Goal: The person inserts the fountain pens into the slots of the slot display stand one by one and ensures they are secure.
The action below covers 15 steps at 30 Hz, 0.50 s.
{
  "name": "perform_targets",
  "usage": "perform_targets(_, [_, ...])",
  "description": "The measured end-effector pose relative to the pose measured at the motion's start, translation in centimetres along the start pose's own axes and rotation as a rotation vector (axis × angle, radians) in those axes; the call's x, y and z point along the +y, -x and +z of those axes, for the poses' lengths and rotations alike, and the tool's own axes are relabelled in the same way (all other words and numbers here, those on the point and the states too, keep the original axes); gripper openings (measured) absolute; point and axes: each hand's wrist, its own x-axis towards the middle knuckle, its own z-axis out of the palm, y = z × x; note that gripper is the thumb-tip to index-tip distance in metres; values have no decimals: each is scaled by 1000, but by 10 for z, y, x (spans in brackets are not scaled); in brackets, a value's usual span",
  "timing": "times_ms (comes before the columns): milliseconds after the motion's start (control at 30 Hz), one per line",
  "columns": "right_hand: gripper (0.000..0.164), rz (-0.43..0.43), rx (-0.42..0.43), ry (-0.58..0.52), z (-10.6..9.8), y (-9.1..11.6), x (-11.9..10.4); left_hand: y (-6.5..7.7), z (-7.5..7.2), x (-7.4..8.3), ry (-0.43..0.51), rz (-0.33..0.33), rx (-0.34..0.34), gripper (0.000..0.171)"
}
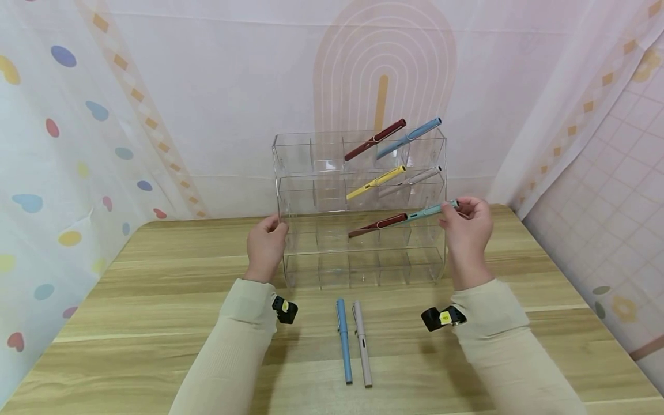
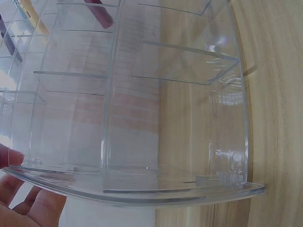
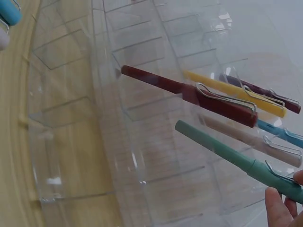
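A clear plastic pen rack (image 1: 334, 252) with several tiers of compartments stands on the table. My left hand (image 1: 266, 245) grips its left side panel, thumb inside and fingers outside in the left wrist view. Between thumb and fingers, my right hand (image 1: 469, 233) pinches the clip end of a mint green pen (image 3: 215, 146), whose other end points down over the rack's third tier. Beside it, a dark red pen (image 1: 377, 225) leans in that tier. Higher up are a yellow pen (image 1: 376, 183), a grey pen (image 1: 410, 182), a maroon pen (image 1: 374, 140) and a light blue pen (image 1: 408, 138).
In front of the rack, a blue pen (image 1: 344, 341) and a pinkish-grey pen (image 1: 362, 344) lie side by side on the wooden table (image 1: 155, 300). A patterned curtain (image 1: 233, 86) hangs close behind the rack.
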Motion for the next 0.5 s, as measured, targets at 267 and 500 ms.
perform_targets(267, [29, 4, 3, -9, 4, 2, 10, 0, 0, 1, 3, 0, 1, 39])
perform_targets(500, [26, 16, -10, 14, 7, 5, 15, 0, 0, 0, 14, -7, 1, 39])
